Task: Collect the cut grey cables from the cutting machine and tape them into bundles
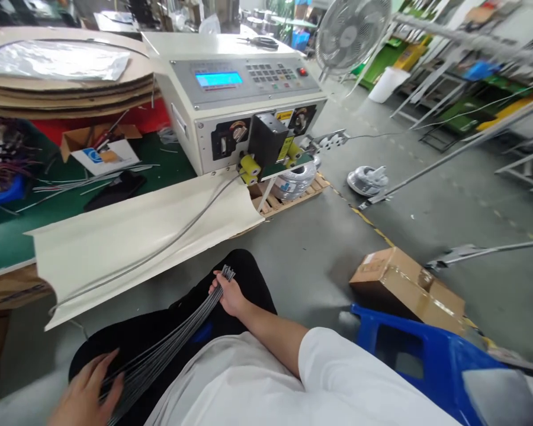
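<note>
Wires (160,356), grey, one bundle, lying across the lap (135,331). Right hand (229,296): closed round them near the bunched tips. Left hand (82,391): fingers spread beside the looser end; contact cannot be told. Handling, as judged: light, springy, apt to splay; best gripped near both ends.

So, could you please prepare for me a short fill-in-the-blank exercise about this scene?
The hand gripping the bundle of grey wires is the person's ____ one.
The lit screen on the machine is ____.
The small rollers at the front of the machine are ____.
The person's sleeve is ____.
right; blue; yellow; white
</note>
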### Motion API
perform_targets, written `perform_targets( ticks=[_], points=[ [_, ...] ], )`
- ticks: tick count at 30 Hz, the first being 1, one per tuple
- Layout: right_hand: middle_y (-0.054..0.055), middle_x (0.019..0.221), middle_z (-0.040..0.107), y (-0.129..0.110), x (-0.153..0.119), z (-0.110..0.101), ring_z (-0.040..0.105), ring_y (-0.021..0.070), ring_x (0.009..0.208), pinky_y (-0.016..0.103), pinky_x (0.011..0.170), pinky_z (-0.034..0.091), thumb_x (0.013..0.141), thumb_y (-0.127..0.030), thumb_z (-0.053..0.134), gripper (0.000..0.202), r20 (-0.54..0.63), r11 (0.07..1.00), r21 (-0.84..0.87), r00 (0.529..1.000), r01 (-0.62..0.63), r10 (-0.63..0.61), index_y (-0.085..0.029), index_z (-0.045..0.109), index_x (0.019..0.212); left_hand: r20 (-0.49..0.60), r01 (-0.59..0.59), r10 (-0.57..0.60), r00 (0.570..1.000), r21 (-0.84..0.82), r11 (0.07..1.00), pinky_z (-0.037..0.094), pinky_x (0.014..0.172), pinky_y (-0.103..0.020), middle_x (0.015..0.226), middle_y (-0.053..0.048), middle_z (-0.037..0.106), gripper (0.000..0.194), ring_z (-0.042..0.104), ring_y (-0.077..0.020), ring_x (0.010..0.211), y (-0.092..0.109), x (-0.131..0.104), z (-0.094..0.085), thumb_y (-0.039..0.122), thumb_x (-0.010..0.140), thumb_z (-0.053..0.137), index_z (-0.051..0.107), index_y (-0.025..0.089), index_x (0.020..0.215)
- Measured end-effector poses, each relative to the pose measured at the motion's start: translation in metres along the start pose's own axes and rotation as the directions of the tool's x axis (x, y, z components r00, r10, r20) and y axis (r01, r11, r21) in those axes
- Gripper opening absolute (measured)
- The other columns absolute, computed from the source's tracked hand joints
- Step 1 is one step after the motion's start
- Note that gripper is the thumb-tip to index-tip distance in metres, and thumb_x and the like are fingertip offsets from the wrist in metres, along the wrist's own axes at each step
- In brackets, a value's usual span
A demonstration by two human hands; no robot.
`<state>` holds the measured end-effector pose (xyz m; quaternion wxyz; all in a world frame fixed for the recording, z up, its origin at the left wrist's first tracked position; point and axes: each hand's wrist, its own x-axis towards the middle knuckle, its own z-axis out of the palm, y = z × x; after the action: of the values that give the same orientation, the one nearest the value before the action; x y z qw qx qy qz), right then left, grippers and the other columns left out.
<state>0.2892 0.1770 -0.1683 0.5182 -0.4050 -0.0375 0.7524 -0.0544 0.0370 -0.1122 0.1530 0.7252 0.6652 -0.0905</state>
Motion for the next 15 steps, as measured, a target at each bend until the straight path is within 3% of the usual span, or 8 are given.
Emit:
perform_targets(
  ticks=[2,3,6,9,12,15],
  points=[
    [-0.006,0.06,0.056,-0.005,0.0,0.0,0.057,0.0126,0.055,0.03,0.064,0.05,0.076,-0.036,0.074,0.037,0.019,0.998,-0.018,0.998,-0.066,0.066,-0.018,0.061,0.106,-0.072,-0.084,0.075,0.995,-0.138,0.987,0.047,0.098,-0.039,0.135,-0.01,0.058,0.061,0.055,-0.028,0.124,0.059,0.035,-0.009,0.055,0.088,0.039,0.042,0.024,0.141],
    [-0.005,0.059,0.057,-0.008,-0.001,-0.001,0.058,0.0131,0.056,0.031,0.064,0.05,0.077,-0.033,0.073,0.037,0.028,0.993,-0.027,0.993,-0.115,0.116,-0.016,0.061,0.108,-0.043,-0.115,0.109,0.993,-0.177,0.977,0.047,0.096,-0.041,0.137,-0.012,0.056,0.068,0.055,-0.0295,0.123,0.087,0.05,-0.012,0.058,0.087,0.041,0.037,0.022,0.144],
    [-0.001,0.064,0.064,-0.019,-0.001,-0.004,0.068,0.0178,0.066,0.034,0.072,0.053,0.077,-0.024,0.069,0.033,0.026,0.964,-0.048,0.964,-0.263,0.264,-0.012,0.064,0.107,0.181,-0.12,0.167,0.969,-0.249,0.961,0.052,0.079,-0.04,0.127,-0.015,0.062,0.072,0.067,-0.0294,0.103,0.146,0.079,-0.008,0.056,0.089,0.039,0.024,0.022,0.15],
    [0.007,0.078,0.072,-0.026,-0.001,-0.007,0.072,0.0237,0.083,0.039,0.082,0.053,0.078,-0.025,0.065,0.028,0.024,0.939,-0.062,0.94,-0.339,0.341,-0.011,0.066,0.102,0.367,-0.076,0.147,0.918,-0.202,0.977,0.051,0.07,-0.04,0.099,-0.013,0.072,0.056,0.071,-0.0298,0.085,0.165,0.088,0.006,0.047,0.093,0.032,0.039,0.019,0.141],
    [0.011,0.089,0.074,-0.024,0.0,-0.008,0.071,0.0255,0.092,0.041,0.085,0.053,0.081,-0.03,0.063,0.025,0.014,0.951,-0.071,0.954,-0.299,0.301,-0.011,0.068,0.096,0.318,-0.124,0.15,0.936,-0.098,0.987,0.05,0.067,-0.041,0.089,-0.014,0.072,0.044,0.071,-0.0312,0.082,0.165,0.088,0.015,0.037,0.094,0.031,0.051,0.015,0.128],
    [0.006,0.069,0.069,-0.016,0.0,-0.005,0.07,0.0234,0.08,0.04,0.081,0.054,0.08,-0.04,0.068,0.029,-0.054,0.979,-0.074,0.981,-0.192,0.189,-0.012,0.069,0.086,0.252,-0.166,0.179,0.951,-0.071,0.984,0.05,0.063,-0.039,0.084,-0.012,0.072,0.031,0.072,-0.0301,0.077,0.166,0.084,0.012,0.03,0.093,0.037,0.057,0.017,0.114]
  ],
)
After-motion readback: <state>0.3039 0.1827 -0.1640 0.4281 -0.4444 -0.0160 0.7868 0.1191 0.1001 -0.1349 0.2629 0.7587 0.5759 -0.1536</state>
